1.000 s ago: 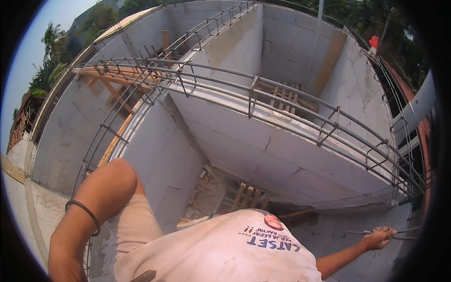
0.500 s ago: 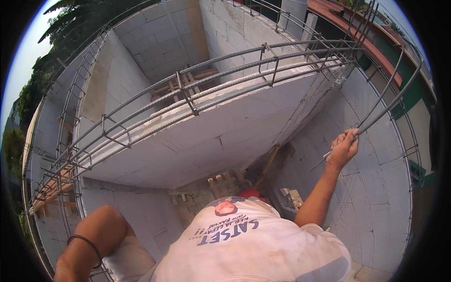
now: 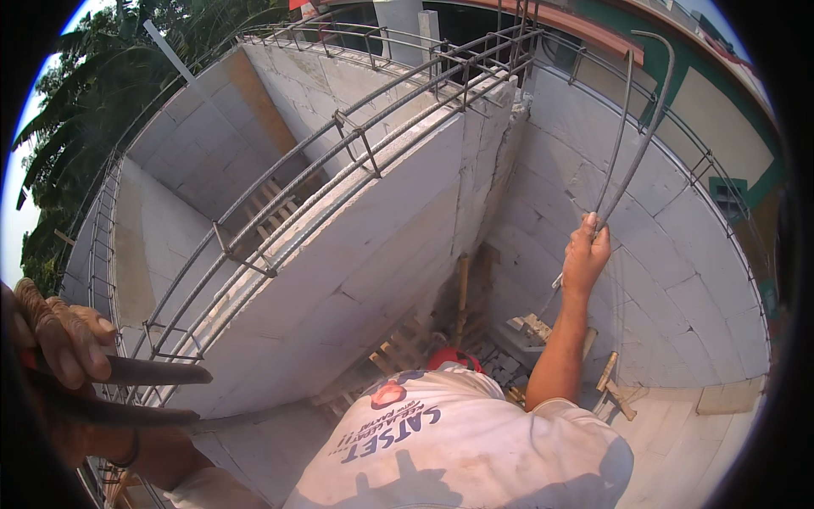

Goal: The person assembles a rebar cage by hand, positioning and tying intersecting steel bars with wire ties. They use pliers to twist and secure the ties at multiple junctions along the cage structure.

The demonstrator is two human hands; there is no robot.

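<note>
In my right hand [image 3: 587, 254], raised at the right with the fingers closed, are two thin steel rods [image 3: 626, 165]. They rise from the fist, and the longer one bends over into a hook at its top. Their lower ends stick out beneath the fist, in front of the pale block wall. Close to the camera at the left edge, my left hand [image 3: 64, 339] has its fingers curled over a dark tool with two tapering prongs [image 3: 157, 371]. The prongs point right and stand slightly apart. The picture's dark rim hides part of that hand, and the tool's exact kind cannot be told.
A long rebar cage [image 3: 360, 148] lies along the top of the block wall [image 3: 365, 246] ahead. More rebar runs along the right-hand wall [image 3: 653, 254]. Far below lie wooden pieces [image 3: 623, 394] and rubble. Beyond the right wall stands a green-trimmed building [image 3: 721, 119].
My left hand has come up into view at the left edge with the dark pronged tool. My right hand has shifted slightly left, and the rods stand steeper. The view has turned to the right.
</note>
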